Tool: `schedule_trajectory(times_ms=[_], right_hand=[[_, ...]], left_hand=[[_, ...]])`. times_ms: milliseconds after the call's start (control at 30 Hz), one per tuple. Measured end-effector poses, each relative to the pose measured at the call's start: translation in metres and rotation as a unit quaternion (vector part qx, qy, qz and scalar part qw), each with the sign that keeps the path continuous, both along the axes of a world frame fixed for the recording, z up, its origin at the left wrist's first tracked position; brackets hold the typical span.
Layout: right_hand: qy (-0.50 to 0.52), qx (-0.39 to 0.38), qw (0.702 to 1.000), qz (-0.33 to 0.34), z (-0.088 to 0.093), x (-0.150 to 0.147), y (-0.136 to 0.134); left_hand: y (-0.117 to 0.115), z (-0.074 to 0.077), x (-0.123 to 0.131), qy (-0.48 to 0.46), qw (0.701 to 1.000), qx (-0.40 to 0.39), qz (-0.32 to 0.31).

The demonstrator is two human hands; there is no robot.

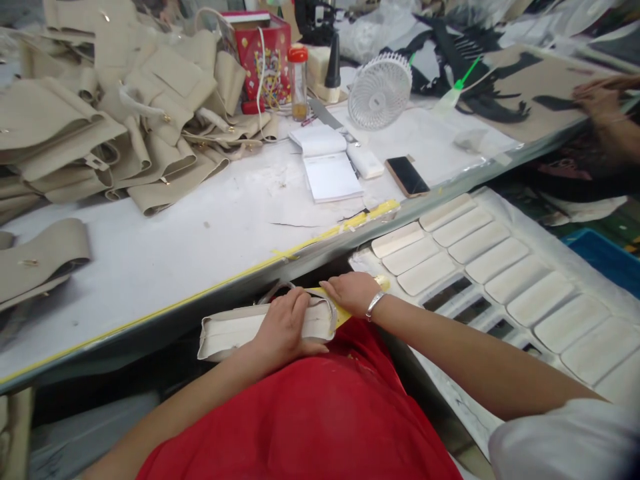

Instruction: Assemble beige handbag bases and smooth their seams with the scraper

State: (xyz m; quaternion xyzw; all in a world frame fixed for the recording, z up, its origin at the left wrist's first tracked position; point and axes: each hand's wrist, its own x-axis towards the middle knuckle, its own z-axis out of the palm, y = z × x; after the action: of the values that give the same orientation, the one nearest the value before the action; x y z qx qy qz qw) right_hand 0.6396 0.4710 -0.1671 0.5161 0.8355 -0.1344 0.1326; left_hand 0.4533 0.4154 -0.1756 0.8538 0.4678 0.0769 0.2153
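A beige bag body [230,333] lies on its side over my lap at the table's front edge, its long pale panel facing up. My left hand [285,320] is closed over it, thumb on the near side and fingers across the top. At its right end, my right hand [354,293] with a silver bangle is closed on a flat yellow tool [343,315], whose rounded end [383,282] shows beyond the hand. The tool's exact kind is hidden by the fingers. The bag's right rim stands beside my right fingertips.
Beige bag pieces [165,80] are heaped at the back left. A notepad [333,177], phone [407,176], white fan [379,93] and red-lidded jar [299,87] stand on the table. Cream panels [495,260] lie in rows on a board at right. Another person's hands [607,93] are far right.
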Motion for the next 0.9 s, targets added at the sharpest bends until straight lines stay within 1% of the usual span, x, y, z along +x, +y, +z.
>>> schedule_trajectory(times_ms=[67, 200, 267, 367, 433, 533, 633, 767, 900], right_hand=[[-0.004, -0.012, 1.0, -0.013, 0.001, 0.0, -0.001], [-0.008, -0.031, 0.999, -0.043, 0.004, -0.001, -0.003], [-0.004, -0.037, 0.998, -0.059, 0.004, -0.001, -0.004], [-0.001, -0.042, 0.996, -0.078, 0.003, -0.001, -0.007], [0.001, -0.029, 0.996, -0.085, 0.002, -0.001, -0.009], [0.007, 0.0, 0.996, -0.085, 0.003, -0.001, -0.013], [0.007, 0.011, 0.997, -0.077, 0.006, -0.001, -0.014], [0.004, 0.01, 0.998, -0.059, 0.008, -0.003, -0.011], [-0.006, -0.009, 0.998, -0.062, 0.007, -0.003, -0.012]], left_hand=[[0.001, 0.001, 0.001, 0.014, 1.0, -0.009, 0.003], [0.01, 0.003, 0.006, 0.057, 0.995, -0.074, -0.032], [0.012, 0.004, 0.007, 0.071, 0.993, -0.089, -0.042], [0.013, 0.005, 0.007, 0.082, 0.992, -0.088, -0.04], [0.012, 0.004, 0.007, 0.083, 0.992, -0.082, -0.039], [0.013, 0.003, 0.007, 0.085, 0.993, -0.076, -0.042], [0.015, 0.003, 0.008, 0.078, 0.993, -0.076, -0.047], [0.017, 0.004, 0.009, 0.072, 0.992, -0.086, -0.052], [0.014, 0.004, 0.008, 0.07, 0.993, -0.084, -0.049]])
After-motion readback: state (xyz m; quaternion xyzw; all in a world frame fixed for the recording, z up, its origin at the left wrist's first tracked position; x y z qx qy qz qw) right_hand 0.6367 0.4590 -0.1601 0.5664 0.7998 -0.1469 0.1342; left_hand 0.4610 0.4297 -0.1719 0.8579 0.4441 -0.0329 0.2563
